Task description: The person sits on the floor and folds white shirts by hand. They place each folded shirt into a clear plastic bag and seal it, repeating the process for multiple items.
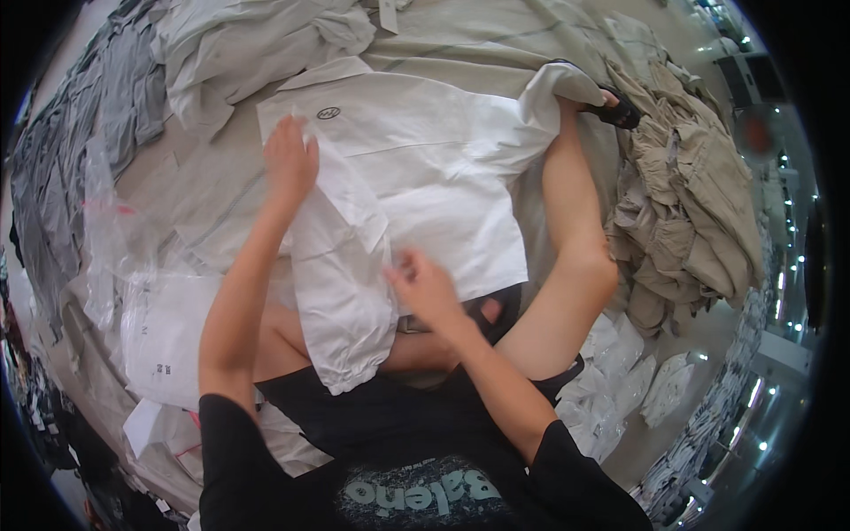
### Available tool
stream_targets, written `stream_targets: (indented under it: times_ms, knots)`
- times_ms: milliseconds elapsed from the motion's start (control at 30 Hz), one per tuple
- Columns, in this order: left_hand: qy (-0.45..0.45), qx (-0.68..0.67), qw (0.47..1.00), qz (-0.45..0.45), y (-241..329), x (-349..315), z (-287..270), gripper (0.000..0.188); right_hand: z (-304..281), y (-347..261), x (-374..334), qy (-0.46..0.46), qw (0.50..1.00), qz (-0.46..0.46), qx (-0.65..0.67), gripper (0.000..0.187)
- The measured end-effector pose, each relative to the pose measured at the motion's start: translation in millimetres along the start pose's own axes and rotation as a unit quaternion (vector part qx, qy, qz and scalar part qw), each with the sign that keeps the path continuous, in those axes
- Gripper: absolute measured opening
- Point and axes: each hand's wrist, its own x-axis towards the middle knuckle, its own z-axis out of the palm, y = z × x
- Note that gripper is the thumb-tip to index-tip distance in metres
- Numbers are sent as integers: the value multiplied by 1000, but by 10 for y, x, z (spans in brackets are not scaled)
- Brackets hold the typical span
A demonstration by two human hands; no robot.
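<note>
A white long-sleeved garment (443, 208) with a collar and a small dark oval mark on the chest lies spread across the cloth between my legs. One sleeve (341, 310) is folded down toward me, its gathered cuff near my lap. My left hand (292, 159) is at the garment's left edge below the collar, its fingers closed on the fabric. Over the inner edge of the folded sleeve is my right hand (425, 285), fingers bent and smeared by motion; whether it grips cloth does not show. The garment's far right part lies against my leg and foot.
Beige garments (691, 203) are heaped at the right, grey ones (57, 150) at the far left. Clear plastic packages (611, 380) lie right of my leg. A white plastic-bagged item (168, 332) lies beside my left arm. More pale clothing (257, 44) is piled beyond the collar.
</note>
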Motion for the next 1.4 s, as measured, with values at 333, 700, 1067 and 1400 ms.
stream_targets:
  times_ms: [333, 700, 1067, 1400]
  knots:
    - [-251, 97, 954, 131, 927, -1428, -210, 81, -2863, 244, 1973, 368, 919, -46, 130, 81]
    - [-92, -596, 780, -168, 949, -996, -829, 92, -863, -1515, 887, 201, 920, -301, 150, 18]
    - [72, -696, 554, -451, -72, -286, -646, 48, -299, 60, 466, 202, 902, -359, -128, 53]
    - [76, -752, 553, -350, -440, -153, -793, 46, 304, 561, 563, 186, 877, -275, -346, 67]
